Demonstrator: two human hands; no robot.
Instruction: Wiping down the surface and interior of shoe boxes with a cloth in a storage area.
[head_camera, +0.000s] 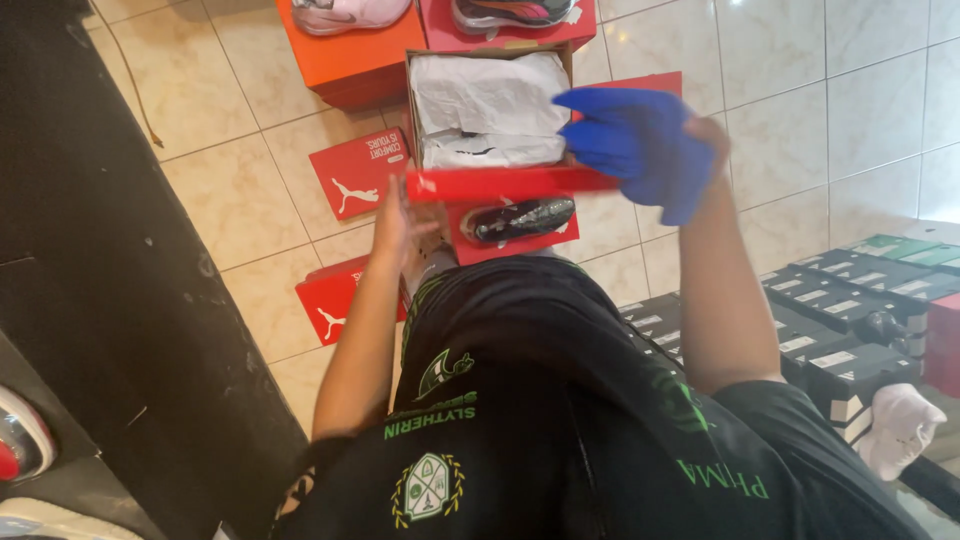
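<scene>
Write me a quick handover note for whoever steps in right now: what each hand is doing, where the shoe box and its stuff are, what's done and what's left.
Left hand: bare, fingers on the left end of the red box.
Right hand: holds a bunched blue cloth at the box's right side, over the open top.
Box: held up open above the tiled floor; white wrapping paper fills it, and no shoe is visible inside.
Below the box: a dark shoe lies on a red lid.
Done: box is open.
Left: box not closed; dark shoe outside it.
</scene>
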